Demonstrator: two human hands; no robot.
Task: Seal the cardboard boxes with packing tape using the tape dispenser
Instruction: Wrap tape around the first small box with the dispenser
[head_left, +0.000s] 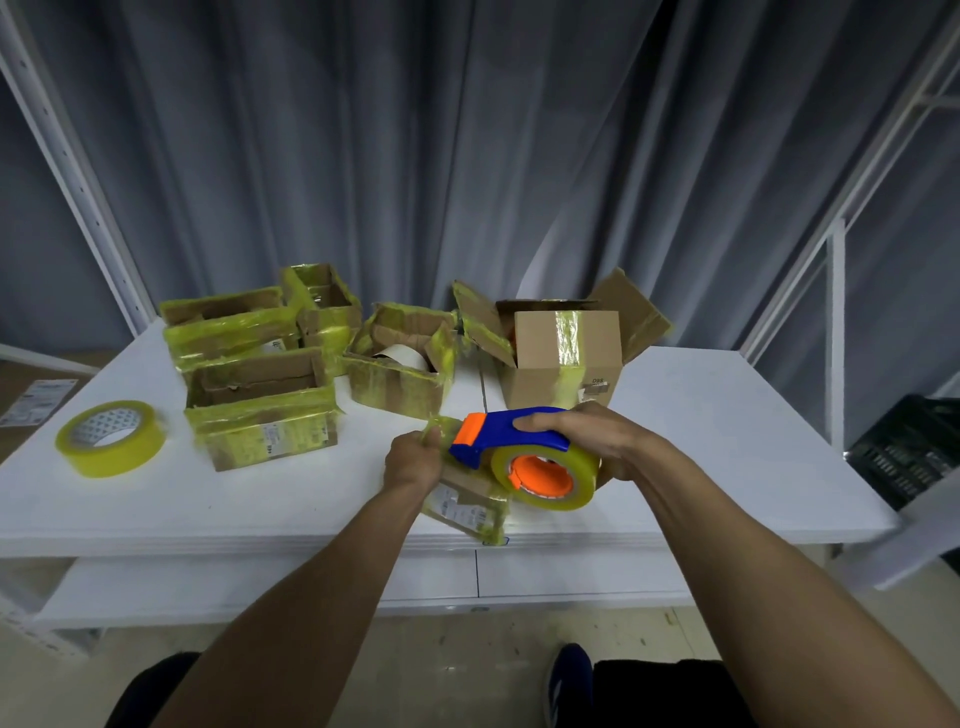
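Here the right hand (597, 441) grips the blue, orange-hubbed tape dispenser (498, 434); beside it the left hand (413, 457) pinches yellowish tape (441, 428).

dispenser (511, 431): glossy plastic | boxes (566, 353): matt cardboard, shiny tape | table (727, 441): smooth white

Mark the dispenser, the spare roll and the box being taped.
dispenser (493, 439), head view, on its blue body.
spare roll (117, 460), head view, on its yellow outer side.
box (465, 506), head view, on its labelled near face.
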